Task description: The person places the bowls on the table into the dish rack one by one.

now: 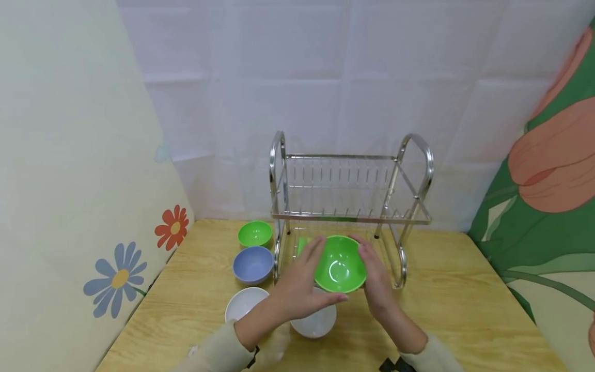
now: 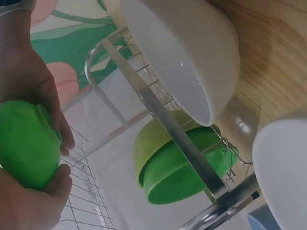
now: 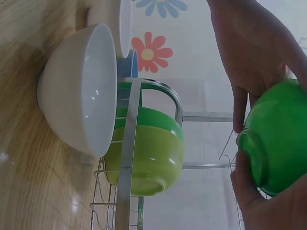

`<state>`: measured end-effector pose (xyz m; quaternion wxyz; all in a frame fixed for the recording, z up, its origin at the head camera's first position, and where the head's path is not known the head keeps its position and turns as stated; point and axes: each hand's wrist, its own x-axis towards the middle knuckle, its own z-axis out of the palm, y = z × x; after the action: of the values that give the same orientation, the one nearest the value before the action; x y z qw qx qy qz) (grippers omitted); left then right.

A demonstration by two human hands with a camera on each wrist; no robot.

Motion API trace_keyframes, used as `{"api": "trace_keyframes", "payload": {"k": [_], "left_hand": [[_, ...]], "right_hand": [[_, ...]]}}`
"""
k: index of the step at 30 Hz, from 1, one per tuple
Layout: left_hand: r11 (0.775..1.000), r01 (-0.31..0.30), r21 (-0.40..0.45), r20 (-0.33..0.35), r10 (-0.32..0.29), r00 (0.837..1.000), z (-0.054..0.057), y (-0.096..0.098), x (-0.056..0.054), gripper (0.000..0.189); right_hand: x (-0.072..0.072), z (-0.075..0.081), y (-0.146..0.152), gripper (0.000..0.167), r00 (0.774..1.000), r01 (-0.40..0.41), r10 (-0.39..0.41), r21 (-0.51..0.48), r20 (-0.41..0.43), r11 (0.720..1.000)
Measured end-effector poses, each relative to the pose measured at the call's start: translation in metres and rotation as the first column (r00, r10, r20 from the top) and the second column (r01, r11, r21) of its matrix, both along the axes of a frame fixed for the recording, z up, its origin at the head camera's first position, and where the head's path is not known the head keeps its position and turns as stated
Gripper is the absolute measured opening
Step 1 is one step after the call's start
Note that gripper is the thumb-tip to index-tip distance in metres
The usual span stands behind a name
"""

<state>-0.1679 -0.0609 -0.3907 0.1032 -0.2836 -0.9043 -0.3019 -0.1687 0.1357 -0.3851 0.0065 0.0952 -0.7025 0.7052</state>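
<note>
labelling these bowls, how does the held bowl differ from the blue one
The held bowl is bright green; the blue bowl is muted blue. The held bowl is up in the hands; the blue bowl stands on the table. Both are round and look empty.

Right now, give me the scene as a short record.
Held: green bowl, inside facing the head camera
Left grip: on its left side
Right grip: on its right side
Rack: two tiers, green bowls on edge in the lower
Left of rack: another green bowl, blue bowl, white bowl
Front of rack: second white bowl
</note>
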Motion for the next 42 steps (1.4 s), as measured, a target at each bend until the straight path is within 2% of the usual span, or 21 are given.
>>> {"api": "trace_keyframes", "payload": {"k": [6,11,14,16,17,18,19,22,24,25,27,28,30,34,38,42], "left_hand": [[1.0,-0.026,-0.012,0.001,0.026,1.0,-0.001,0.003,0.001,0.115],[0.997,-0.045,-0.064,-0.012,0.044,0.999,0.002,0.003,0.002,0.115],[0.994,-0.057,-0.095,-0.083,0.049,0.995,0.006,-0.001,0.005,0.11],[0.993,-0.066,-0.099,-0.196,0.045,0.979,0.01,-0.005,0.008,0.104],[0.994,-0.066,-0.09,-0.267,0.04,0.963,0.012,-0.007,0.009,0.1],[0.995,-0.061,-0.074,-0.341,0.032,0.939,0.016,-0.01,0.01,0.095],[0.997,-0.051,-0.055,-0.416,0.024,0.909,0.02,-0.012,0.011,0.09],[1.0,-0.005,-0.01,-0.614,-0.002,0.789,0.037,-0.019,0.01,0.078],[1.0,0.022,0.011,-0.695,-0.008,0.719,0.049,-0.025,0.008,0.073],[0.999,0.027,0.02,-0.723,-0.004,0.691,0.055,-0.029,0.006,0.071],[0.999,0.018,0.043,-0.756,0.021,0.654,0.067,-0.036,0.003,0.069],[0.999,0.01,0.053,-0.76,0.033,0.649,0.073,-0.039,0.001,0.068],[0.997,-0.015,0.077,-0.755,0.068,0.652,0.084,-0.045,-0.006,0.067],[0.99,-0.067,0.121,-0.722,0.134,0.679,0.105,-0.053,-0.025,0.067],[0.982,-0.14,0.128,-0.692,0.189,0.697,0.125,-0.056,-0.051,0.067],[0.967,-0.247,0.068,-0.648,0.231,0.726,0.137,-0.059,-0.075,0.06]], "right_hand": [[-0.003,0.001,-0.001,0.048,0.999,0.032,-0.032,0.041,0.014,0.999],[-0.006,0.001,0.002,0.048,0.998,0.065,-0.063,0.085,-0.023,0.994],[-0.01,0.0,0.005,0.049,0.994,0.1,-0.093,0.141,-0.06,0.985],[-0.013,0.0,0.008,0.049,0.992,0.117,-0.105,0.176,-0.074,0.977],[-0.015,0.0,0.01,0.05,0.991,0.122,-0.109,0.193,-0.077,0.974],[-0.017,0.0,0.012,0.05,0.991,0.122,-0.109,0.204,-0.077,0.971],[-0.019,0.0,0.014,0.05,0.991,0.126,-0.111,0.214,-0.078,0.969],[-0.023,0.001,0.02,0.051,0.99,0.14,-0.127,0.242,-0.069,0.96],[-0.024,0.001,0.024,0.052,0.987,0.158,-0.146,0.27,-0.063,0.95],[-0.025,0.001,0.025,0.052,0.986,0.165,-0.154,0.286,-0.063,0.944],[-0.026,0.001,0.028,0.052,0.984,0.177,-0.167,0.317,-0.059,0.932],[-0.028,0.0,0.03,0.051,0.984,0.178,-0.167,0.329,-0.063,0.927],[-0.031,0.0,0.032,0.052,0.985,0.172,-0.161,0.358,-0.063,0.918],[-0.041,-0.001,0.036,0.053,0.984,0.179,-0.17,0.436,-0.06,0.882],[-0.054,-0.005,0.037,0.054,0.977,0.203,-0.209,0.534,-0.05,0.82],[-0.066,-0.011,0.035,0.053,0.978,0.189,-0.2,0.616,-0.051,0.765]]}}
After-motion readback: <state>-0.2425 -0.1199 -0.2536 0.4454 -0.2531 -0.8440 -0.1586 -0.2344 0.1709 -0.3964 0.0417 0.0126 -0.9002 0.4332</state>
